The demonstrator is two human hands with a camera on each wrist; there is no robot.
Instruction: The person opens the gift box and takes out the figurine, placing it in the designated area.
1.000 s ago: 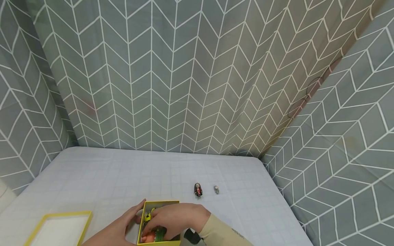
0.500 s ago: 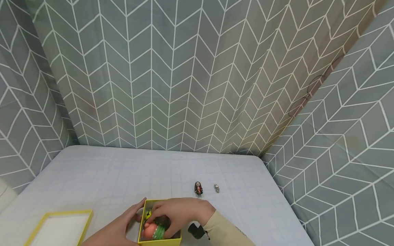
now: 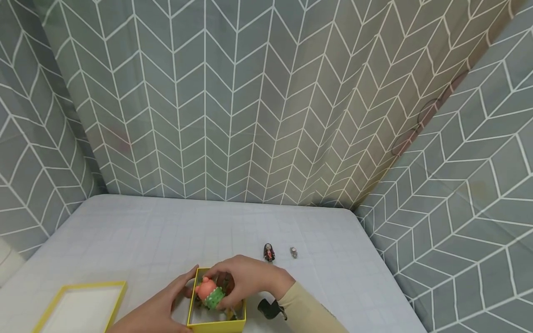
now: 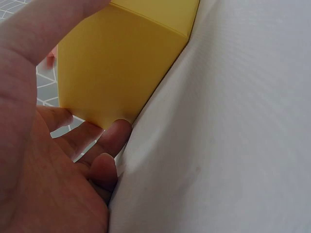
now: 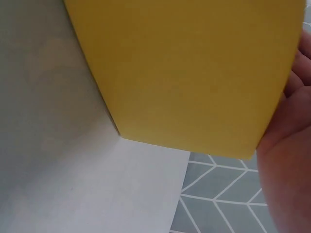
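A yellow open box [image 3: 218,327] stands at the near edge of the white surface. My left hand [image 3: 156,307] holds its left side, thumb at the near corner and fingers toward the far corner; the left wrist view shows those fingers against the yellow wall [image 4: 116,63]. Over the box, my right hand [image 3: 251,277] grips a toy figure [image 3: 207,288] with an orange head and green body. Other small items lie inside, mostly hidden by hand and figure. In the right wrist view a box wall [image 5: 194,73] hides most of the right hand [image 5: 289,145].
A yellow-rimmed lid [image 3: 79,305] lies to the left, its white inside up. Beyond the box are a dark-haired doll figure [image 3: 269,253] and a small grey figure [image 3: 294,252]. A black object [image 3: 269,309] lies beside the right wrist. Patterned curtains [image 3: 225,115] surround the bed-like surface.
My right hand has risen from deep in the box, bringing the orange-and-green figure up and toward the far side. My left hand has stayed on the box.
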